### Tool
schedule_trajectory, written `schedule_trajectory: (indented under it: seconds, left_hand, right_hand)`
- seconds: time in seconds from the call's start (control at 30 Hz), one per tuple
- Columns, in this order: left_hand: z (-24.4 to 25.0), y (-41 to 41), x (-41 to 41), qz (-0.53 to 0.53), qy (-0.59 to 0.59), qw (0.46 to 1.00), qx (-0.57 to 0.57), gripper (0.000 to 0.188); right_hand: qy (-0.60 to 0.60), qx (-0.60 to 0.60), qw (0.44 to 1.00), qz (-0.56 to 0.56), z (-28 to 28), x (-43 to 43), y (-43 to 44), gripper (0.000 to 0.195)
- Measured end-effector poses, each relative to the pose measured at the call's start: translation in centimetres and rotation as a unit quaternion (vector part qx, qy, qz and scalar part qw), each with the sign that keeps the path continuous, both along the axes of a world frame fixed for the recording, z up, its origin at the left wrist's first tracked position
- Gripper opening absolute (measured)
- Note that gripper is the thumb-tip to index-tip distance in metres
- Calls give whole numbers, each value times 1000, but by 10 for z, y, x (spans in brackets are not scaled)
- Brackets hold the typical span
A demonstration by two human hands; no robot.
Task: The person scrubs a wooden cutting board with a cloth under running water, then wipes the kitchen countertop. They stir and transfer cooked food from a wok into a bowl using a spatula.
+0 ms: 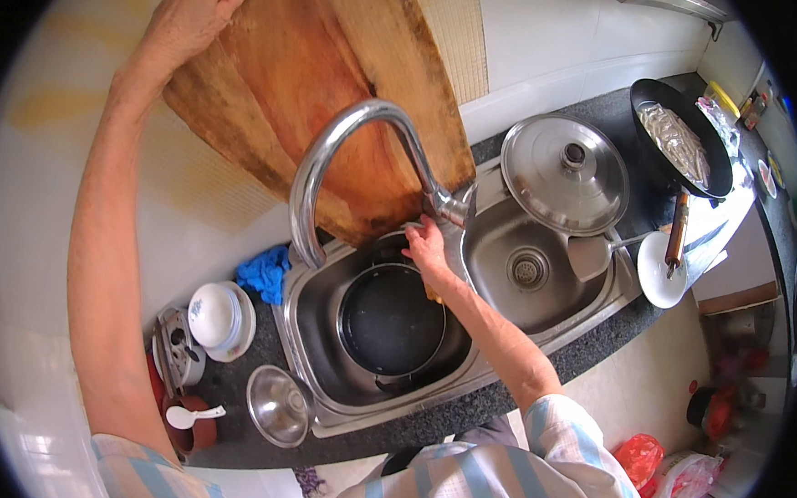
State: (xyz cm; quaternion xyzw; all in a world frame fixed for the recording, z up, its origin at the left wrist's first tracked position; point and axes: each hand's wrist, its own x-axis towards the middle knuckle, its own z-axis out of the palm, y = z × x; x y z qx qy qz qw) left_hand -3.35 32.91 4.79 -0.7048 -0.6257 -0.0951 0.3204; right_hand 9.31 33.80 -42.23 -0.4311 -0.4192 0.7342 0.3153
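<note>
A large wooden cutting board [339, 95] leans tilted against the wall behind the sink, its lower end at the sink's back rim. My left hand [192, 21] is at the board's upper left edge, thumb over its face, the other fingers partly out of sight. Near the base of the chrome faucet [366, 107], my right hand [427, 249] reaches to the back rim of the left basin, close to the board's lower end; whether it grips anything cannot be told. Below it a black pot [393, 320] sits in the left basin [310, 353]. Something orange-yellow shows partly behind my right wrist.
Right of the faucet, a steel lid [540, 169] and a spatula [588, 257] rest over the right basin. A black wok [722, 159] and a white plate [653, 278] are farther right. Stacked bowls [211, 316], a steel bowl [279, 406] and a blue cloth [265, 273] stand left.
</note>
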Motion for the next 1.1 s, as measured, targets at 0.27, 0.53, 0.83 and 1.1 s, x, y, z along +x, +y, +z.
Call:
schedule_trajectory:
  seconds: [0.27,0.53,0.83,1.1]
  left_hand:
    - [-25,-45,-17,-10,-49,978,204,48]
    - [-216,-151,8,-9,-469,830,303,34]
    - [-398,-234,71,139,-824,547,59,35]
    - [-443,-222,131,-121,-988,43,-91,102]
  right_hand:
    - [-276,570,745,210,18,77,-21,45]
    - [-483,736,312,359,-14,74,-33,42]
    - [-459,642,467,399,17,41,-13,22]
    - [-307,400,784,362,151,50,-15,30]
